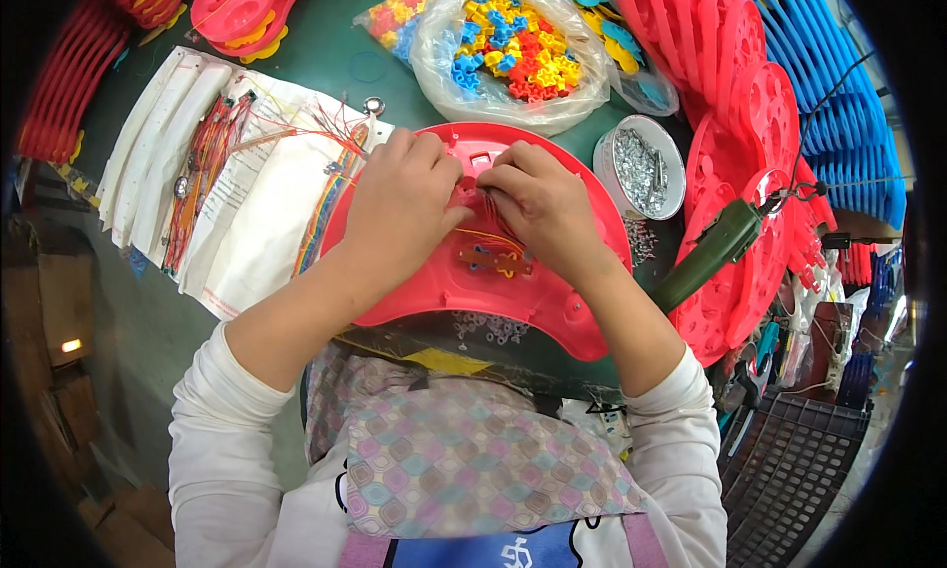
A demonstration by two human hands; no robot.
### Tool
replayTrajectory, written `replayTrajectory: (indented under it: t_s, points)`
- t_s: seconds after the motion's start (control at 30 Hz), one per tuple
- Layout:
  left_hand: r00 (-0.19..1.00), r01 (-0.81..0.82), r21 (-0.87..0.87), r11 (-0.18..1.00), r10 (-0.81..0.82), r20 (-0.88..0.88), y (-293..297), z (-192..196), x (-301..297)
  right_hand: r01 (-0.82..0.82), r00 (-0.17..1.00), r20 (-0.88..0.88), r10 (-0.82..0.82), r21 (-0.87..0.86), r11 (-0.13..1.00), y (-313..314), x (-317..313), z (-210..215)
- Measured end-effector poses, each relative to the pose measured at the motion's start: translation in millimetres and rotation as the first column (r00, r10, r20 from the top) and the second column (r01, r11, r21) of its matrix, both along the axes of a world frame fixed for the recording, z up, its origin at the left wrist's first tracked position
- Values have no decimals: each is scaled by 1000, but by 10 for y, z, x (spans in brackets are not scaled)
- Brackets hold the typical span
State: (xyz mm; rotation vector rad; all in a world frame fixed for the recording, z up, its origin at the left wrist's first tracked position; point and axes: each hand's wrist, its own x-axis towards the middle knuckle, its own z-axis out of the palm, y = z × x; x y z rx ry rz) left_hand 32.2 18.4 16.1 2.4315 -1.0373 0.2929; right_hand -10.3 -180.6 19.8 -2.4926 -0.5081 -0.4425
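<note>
A red plastic shell [424,297] lies hollow side up on the table in front of me. My left hand [409,193] is closed over its upper middle, fingertips pressed together near a small raised socket; what they pinch is hidden. Close beside it, my right hand [538,198] is closed with thumb and fingertips on thin dark wires [490,213]. Orange and yellow wires [483,234] run from there across the shell. Below them a brown circuit board [493,261] sits in the shell, with a yellow star-shaped piece showing at its edge.
White paper [266,237] holding bundled wires [212,153] lies left. Beyond the shell stands a bag of colourful star-shaped pieces [523,50]. A tub of screws [646,168], a green electric screwdriver [715,252] and stacked red shells [764,163] are at right. Small clear parts [488,327] lie nearest me.
</note>
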Motion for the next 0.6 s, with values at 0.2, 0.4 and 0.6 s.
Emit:
replayTrajectory:
  t_s: [0.2, 0.4, 0.6]
  points:
    - [998, -62, 49, 997, 62, -3, -45, -22, -38, -66, 997, -48, 60, -126, 990, 28, 128, -6]
    - [998, -61, -85, 995, 63, 22, -117, -126, -57, -135, 987, -99, 123, -125, 983, -52, 185, -92]
    - [998, 21, 52, 998, -24, 53, -134, -158, -59, 52, 998, -28, -56, -127, 991, -318, 73, -29]
